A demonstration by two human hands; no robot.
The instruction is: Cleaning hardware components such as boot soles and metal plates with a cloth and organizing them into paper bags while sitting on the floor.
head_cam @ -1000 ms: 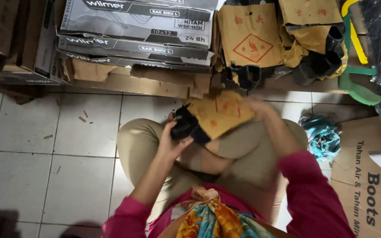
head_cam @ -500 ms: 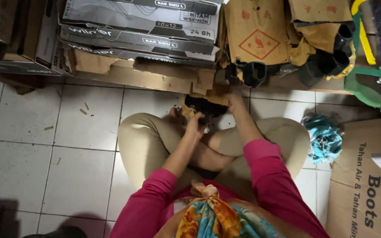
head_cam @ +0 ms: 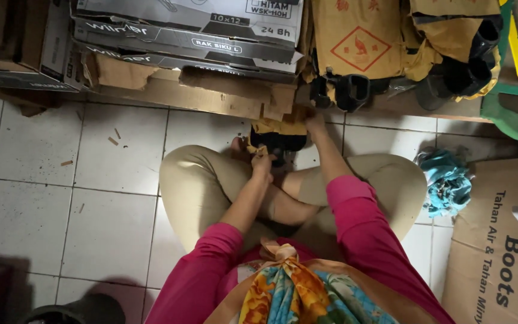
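You hold a black rubber boot (head_cam: 278, 141) wrapped in yellow-brown paper (head_cam: 280, 125) — the dark part shows below the wrap, the paper covers its far end. It lies on the white tiled floor just past your crossed legs, its far end close to the torn cardboard edge of the stacked boxes. Your left hand (head_cam: 262, 163) grips its near, dark end; your right hand (head_cam: 315, 122) presses on the paper at the far end — both touching it.
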